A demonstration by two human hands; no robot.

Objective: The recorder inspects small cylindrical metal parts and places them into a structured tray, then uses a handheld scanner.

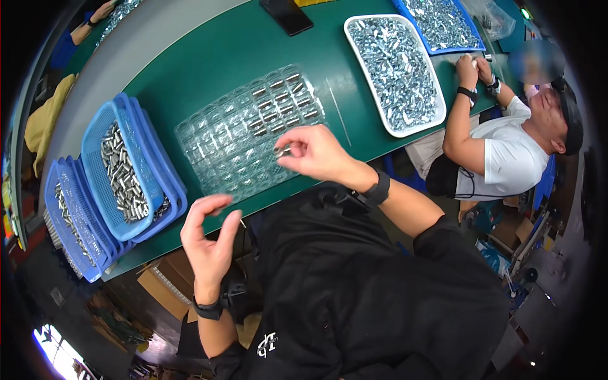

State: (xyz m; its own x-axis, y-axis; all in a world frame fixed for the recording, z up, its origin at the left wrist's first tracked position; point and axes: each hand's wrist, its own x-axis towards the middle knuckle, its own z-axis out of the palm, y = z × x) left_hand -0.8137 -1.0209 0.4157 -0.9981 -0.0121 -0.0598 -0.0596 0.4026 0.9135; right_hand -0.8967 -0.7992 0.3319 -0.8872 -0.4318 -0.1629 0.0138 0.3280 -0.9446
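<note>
My right hand (pixel 320 154) pinches a small metal part (pixel 283 151) between thumb and fingers, over the near right part of a clear plastic blister tray (pixel 218 136). The tray lies on the green table, and several of its pockets toward the far right hold dark and silvery cylindrical metal pieces (pixel 282 101). My left hand (pixel 212 237) hovers at the table's near edge, thumb and fingers apart. Beside its thumb shows a tiny shiny sliver that I cannot make out.
Blue baskets (pixel 95 149) of metal cylinders stand at the left. A white tub (pixel 437 123) and a blue tray (pixel 483 48) of shiny metal parts lie at the right, near a seated co-worker (pixel 506 145). A dark phone (pixel 288 17) and a thin rod (pixel 339 113) lie on the table (pixel 183 69).
</note>
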